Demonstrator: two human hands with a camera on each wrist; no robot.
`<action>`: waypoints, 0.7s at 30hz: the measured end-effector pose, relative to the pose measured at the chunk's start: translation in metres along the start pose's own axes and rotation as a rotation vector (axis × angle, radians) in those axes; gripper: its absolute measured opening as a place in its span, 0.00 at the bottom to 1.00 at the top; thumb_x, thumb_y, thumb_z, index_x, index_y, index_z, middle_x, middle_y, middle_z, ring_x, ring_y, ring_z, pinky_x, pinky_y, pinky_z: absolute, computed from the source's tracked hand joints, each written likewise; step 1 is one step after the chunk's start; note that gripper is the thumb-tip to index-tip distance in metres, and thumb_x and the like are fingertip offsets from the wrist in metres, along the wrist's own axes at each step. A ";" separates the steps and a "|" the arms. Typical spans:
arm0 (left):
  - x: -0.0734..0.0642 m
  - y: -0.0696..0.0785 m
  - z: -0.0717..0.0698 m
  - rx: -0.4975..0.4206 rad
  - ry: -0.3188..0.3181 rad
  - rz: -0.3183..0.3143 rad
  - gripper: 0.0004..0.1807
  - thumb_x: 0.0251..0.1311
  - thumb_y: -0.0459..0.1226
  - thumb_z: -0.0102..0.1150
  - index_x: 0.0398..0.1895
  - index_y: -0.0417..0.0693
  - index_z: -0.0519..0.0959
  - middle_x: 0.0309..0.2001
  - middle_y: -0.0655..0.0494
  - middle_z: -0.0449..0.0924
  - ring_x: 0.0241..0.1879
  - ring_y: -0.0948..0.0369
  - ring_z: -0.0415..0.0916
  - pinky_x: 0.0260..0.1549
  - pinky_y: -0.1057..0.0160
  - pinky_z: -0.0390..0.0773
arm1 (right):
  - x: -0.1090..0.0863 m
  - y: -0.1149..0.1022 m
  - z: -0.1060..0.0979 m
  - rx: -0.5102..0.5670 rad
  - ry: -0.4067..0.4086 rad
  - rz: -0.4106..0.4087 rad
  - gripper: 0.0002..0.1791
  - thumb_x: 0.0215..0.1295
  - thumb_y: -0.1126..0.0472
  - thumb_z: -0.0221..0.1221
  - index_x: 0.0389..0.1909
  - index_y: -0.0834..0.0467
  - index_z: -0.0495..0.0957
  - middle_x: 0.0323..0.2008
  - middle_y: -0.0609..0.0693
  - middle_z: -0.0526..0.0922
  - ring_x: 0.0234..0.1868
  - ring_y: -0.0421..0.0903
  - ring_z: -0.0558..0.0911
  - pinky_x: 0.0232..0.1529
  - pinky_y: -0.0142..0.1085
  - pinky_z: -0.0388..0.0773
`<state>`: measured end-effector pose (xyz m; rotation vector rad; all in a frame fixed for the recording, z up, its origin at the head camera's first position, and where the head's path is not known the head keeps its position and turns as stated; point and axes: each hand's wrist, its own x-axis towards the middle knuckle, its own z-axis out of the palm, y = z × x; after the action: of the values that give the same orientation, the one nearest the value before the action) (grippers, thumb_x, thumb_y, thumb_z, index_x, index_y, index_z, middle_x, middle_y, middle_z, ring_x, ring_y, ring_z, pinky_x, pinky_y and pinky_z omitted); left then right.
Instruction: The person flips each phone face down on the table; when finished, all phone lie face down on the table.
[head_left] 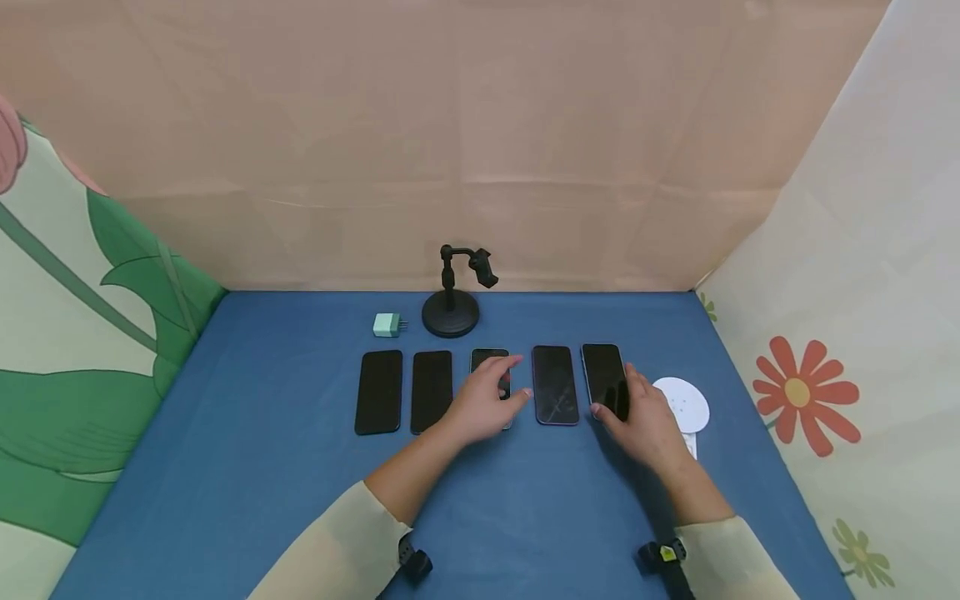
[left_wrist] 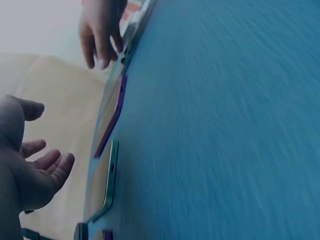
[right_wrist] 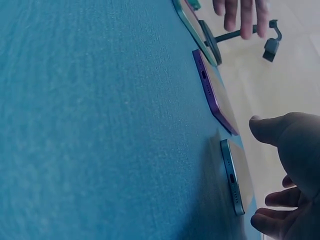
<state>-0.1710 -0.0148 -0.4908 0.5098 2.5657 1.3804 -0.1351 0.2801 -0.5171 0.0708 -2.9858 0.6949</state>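
Several dark-screened phones lie in a row on the blue table. My left hand [head_left: 483, 402] is held over the middle phone [head_left: 487, 360], covering much of it in the head view. Its thumb and fingers are spread with nothing between them. My right hand [head_left: 643, 421] hovers at the lower right of the rightmost phone [head_left: 602, 371], thumb and fingers apart on either side of its lower part. In the right wrist view that phone [right_wrist: 239, 175] lies flat below the loosely bent fingers. Between the hands lies a purple-edged phone [head_left: 555, 385].
Two more phones, one at the far left [head_left: 378, 392] and another beside it [head_left: 431, 387], complete the row. Behind stand a black stand [head_left: 450, 315] with a bent arm and a mint-green charger plug [head_left: 387, 325]. A white round disc [head_left: 686, 404] lies right of my right hand.
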 end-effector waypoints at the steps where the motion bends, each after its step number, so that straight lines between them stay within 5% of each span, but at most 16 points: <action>1: 0.003 0.002 0.003 -0.007 -0.009 -0.010 0.34 0.71 0.50 0.60 0.78 0.56 0.68 0.70 0.52 0.70 0.57 0.50 0.80 0.53 0.49 0.82 | 0.000 0.000 0.001 0.003 0.001 0.005 0.54 0.67 0.42 0.65 0.79 0.71 0.52 0.73 0.74 0.63 0.71 0.74 0.65 0.69 0.66 0.63; 21: 0.046 0.032 0.059 -0.330 -0.181 -0.120 0.36 0.73 0.43 0.61 0.80 0.46 0.63 0.73 0.49 0.70 0.70 0.54 0.71 0.63 0.55 0.77 | -0.001 0.013 -0.001 -0.013 0.003 0.044 0.54 0.67 0.42 0.65 0.79 0.72 0.52 0.73 0.75 0.63 0.71 0.73 0.65 0.69 0.66 0.64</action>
<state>-0.1881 0.0643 -0.4966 0.3960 2.1333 1.5918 -0.1351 0.2923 -0.5225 0.0028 -2.9971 0.6792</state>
